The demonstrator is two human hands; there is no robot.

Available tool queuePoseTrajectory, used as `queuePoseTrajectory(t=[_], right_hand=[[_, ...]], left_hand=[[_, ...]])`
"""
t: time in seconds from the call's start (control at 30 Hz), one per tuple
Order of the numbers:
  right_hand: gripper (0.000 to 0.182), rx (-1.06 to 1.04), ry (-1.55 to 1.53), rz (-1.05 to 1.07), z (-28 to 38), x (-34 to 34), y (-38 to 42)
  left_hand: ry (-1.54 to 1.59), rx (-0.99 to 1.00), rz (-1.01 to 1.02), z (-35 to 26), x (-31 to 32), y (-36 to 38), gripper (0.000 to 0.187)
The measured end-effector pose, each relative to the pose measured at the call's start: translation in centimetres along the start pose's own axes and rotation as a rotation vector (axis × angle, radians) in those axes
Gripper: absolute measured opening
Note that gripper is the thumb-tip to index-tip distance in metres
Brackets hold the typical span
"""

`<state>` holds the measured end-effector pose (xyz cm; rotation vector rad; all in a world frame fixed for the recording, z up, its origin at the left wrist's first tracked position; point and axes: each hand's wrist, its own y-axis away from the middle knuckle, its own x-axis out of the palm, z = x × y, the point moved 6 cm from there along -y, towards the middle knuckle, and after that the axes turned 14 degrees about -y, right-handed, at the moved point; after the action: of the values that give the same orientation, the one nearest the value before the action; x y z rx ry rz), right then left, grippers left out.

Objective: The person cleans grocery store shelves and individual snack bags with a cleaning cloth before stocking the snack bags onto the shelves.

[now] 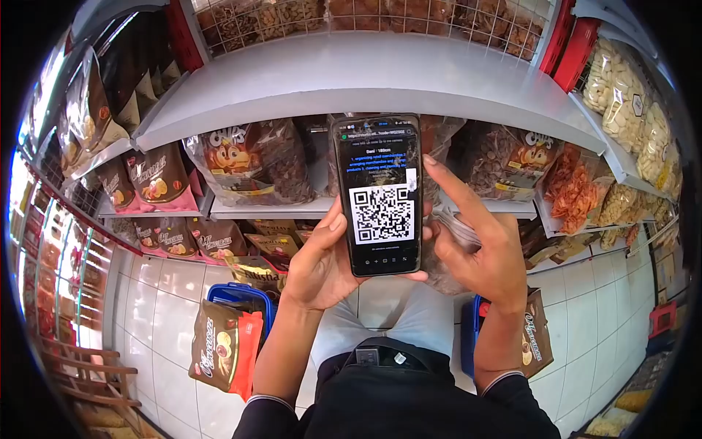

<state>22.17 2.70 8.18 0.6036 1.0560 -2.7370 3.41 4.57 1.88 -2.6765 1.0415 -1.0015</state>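
My left hand (322, 263) grips a black smartphone (340, 197) upright from below, its thumb along the left edge and fingers behind. A white QR code with blue text above it fills much of the dark screen. My right hand (482, 252) is beside the phone's right edge. Its index finger points up close to the phone's side, while the thumb and other fingers curl around a crumpled whitish wad (459, 228), whose material I cannot tell. Behind the phone, bags of chocolate chips (252, 164) stand on a lower shelf.
A bare grey shelf (344, 69) spans above the phone. Blue baskets (241, 293) flank my legs on the tiled floor, with brown snack packs (219, 347) by them. Snack bags line the left shelves; clear bags of pale crackers (618, 88) hang over the right. A wooden rack (88, 373) stands at lower left.
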Motion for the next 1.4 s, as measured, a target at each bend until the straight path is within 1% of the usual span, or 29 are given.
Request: queuePoseTrajectory(t=[0.07, 0.17, 0.23, 0.27, 0.3, 0.37, 0.4, 0.43, 0.47, 0.5, 0.57, 0.6, 0.7, 0.8, 0.87, 0.93, 1.03, 1.1, 1.17, 1.2, 1.3, 1.4], right_hand=[[0.076, -0.015, -0.002, -0.005, -0.3, 0.0, 0.1], [0.073, -0.117, 0.018, -0.027, 0.3, 0.7, 1.3], [0.069, 0.113, -0.064, -0.032, -1.0, 0.7, 2.9], [0.067, 0.230, -0.105, -0.035, -1.7, 0.7, 4.1], [0.066, 0.245, -0.101, -0.047, -2.5, 0.8, 5.3], [0.063, 0.270, -0.086, -0.077, -5.1, 1.3, 8.4], [0.058, 0.416, -0.189, -0.098, -6.6, 1.9, 10.3], [0.057, 0.482, -0.168, -0.074, -7.7, 2.4, 12.3], [0.055, 0.549, -0.150, -0.052, -9.0, 2.9, 14.5], [0.054, 0.611, -0.130, -0.032, -10.4, 3.3, 16.7], [0.049, 0.705, -0.251, -0.136, -14.2, 4.2, 23.2], [0.047, 0.750, -0.311, -0.186, -15.8, 4.7, 25.6], [0.038, 0.953, -0.493, -0.420, -18.1, 5.3, 29.8], [0.032, 1.015, -0.596, -0.592, -22.0, 6.1, 33.5], [0.031, 1.129, -0.674, -0.645, -24.3, 6.9, 35.4], [0.030, 1.178, -0.765, -0.704, -26.9, 7.6, 36.7], [0.032, 1.158, -0.912, -0.800, -31.0, 9.5, 38.5], [0.034, 1.134, -0.999, -0.851, -33.1, 10.6, 39.5], [0.036, 1.134, -1.044, -0.817, -33.6, 10.6, 39.6], [0.037, 1.135, -1.064, -0.800, -33.8, 10.5, 39.7], [0.039, 1.144, -1.184, -0.827, -33.8, 10.3, 39.5], [0.040, 1.174, -1.117, -0.823, -34.6, 10.2, 40.3]], left_hand=[[0.007, 0.001, 0.026, 0.3, -0.3, 0.0, 0.080], [0.078, -0.005, 0.023, 0.4, -0.1, 2.1, 0.079], [0.173, 0.019, 0.033, 1.2, -0.4, 2.9, 0.084], [0.162, 0.040, 0.025, 1.7, -0.7, 3.5, 0.087], [0.151, 0.061, 0.019, 2.2, -1.0, 4.1, 0.090], [0.061, 0.056, -0.085, 3.1, -2.0, 5.8, 0.105], [0.053, 0.059, -0.081, 3.6, -2.6, 6.4, 0.108], [0.044, 0.063, -0.077, 4.2, -3.3, 6.9, 0.111], [0.030, 0.018, -0.133, 4.7, -3.8, 7.7, 0.115], [-0.011, 0.001, -0.172, 5.2, -4.3, 8.3, 0.115], [-0.138, -0.055, -0.251, 7.5, -6.4, 9.8, 0.116], [-0.094, -0.084, -0.292, 8.5, -6.9, 10.2, 0.116], [-0.258, -0.165, -0.335, 11.1, -8.0, 11.6, 0.111], [-0.323, -0.221, -0.377, 13.2, -8.9, 11.9, 0.105], [-0.540, -0.242, -0.386, 14.7, -10.4, 11.6, 0.100], [-0.762, -0.279, -0.388, 15.6, -11.4, 11.0, 0.092], [-1.075, -0.426, -0.369, 18.4, -13.3, 10.0, 0.094], [-1.291, -0.449, -0.342, 20.9, -15.2, 9.0, 0.092], [-1.501, -0.450, -0.291, 24.7, -18.5, 8.4, 0.091], [-1.597, -0.462, -0.317, 26.5, -19.7, 7.8, 0.087], [-1.733, -0.615, -0.287, 31.6, -23.1, 6.4, 0.087], [-1.927, -0.582, -0.161, 35.1, -24.7, 4.8, 0.086]])
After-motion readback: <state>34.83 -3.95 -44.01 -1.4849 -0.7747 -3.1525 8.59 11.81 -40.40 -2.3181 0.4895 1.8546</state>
